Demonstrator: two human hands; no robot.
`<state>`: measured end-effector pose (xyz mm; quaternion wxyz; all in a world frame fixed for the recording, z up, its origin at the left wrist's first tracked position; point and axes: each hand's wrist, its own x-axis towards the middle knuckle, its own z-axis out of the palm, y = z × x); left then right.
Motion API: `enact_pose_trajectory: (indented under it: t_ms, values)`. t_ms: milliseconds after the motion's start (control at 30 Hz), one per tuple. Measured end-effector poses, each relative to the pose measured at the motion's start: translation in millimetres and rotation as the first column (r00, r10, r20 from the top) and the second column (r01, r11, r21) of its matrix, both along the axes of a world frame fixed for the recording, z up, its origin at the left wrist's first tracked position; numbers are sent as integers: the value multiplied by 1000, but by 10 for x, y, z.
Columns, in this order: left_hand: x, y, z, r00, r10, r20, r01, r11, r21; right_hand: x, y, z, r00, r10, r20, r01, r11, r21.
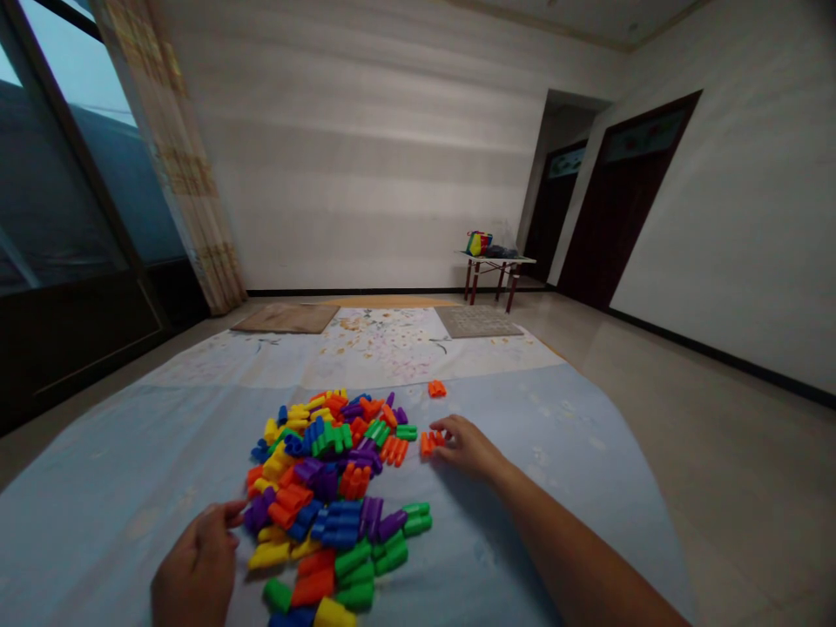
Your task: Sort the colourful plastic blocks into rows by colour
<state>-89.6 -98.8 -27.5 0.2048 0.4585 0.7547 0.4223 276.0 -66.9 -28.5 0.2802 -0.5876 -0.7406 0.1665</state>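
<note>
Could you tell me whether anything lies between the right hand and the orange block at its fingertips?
Nothing visible does. The right hand has its fingertips at the orange block on the blue sheet, and no other piece lies between them. The pile sits to the block's left.

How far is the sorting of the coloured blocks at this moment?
Barely begun. One orange block lies apart on the blue sheet. The right hand touches another orange piece beside the pile; the left hand rests at its near edge. The mixed pile is still unsorted.
</note>
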Motion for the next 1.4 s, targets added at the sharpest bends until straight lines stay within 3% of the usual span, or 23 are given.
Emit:
enact_pose_trajectory:
  t_ms: [133,433,733,867,1033,1167,1300,1400]
  values:
    - [-2,15,-6,1000,-17,1,17,1000,-12,181,168,-54,995,-100,8,99,992,79]
    - [32,16,75,999,-5,38,6,1000,-25,314,533,-218,978,-186,89,180,981,76]
    - [53,-4,82,999,1,49,-1,1000,5,316,542,-389,960,-279,17,274,951,144]
    - [31,11,47,999,4,44,-4,1000,1,316,533,-454,964,-265,35,254,948,191]
    - [53,-6,84,997,-3,74,3,1000,12,280,491,-414,963,-268,-38,267,923,277]
    - [85,-16,136,997,6,73,-5,1000,-1,117,395,-223,989,-119,-86,143,914,379]
    - [75,-8,116,998,5,64,-6,1000,17,-220,229,-32,992,112,-55,-85,930,357]
    - [65,-2,69,998,-9,68,6,999,49,-451,110,-18,979,193,-61,-162,928,337]
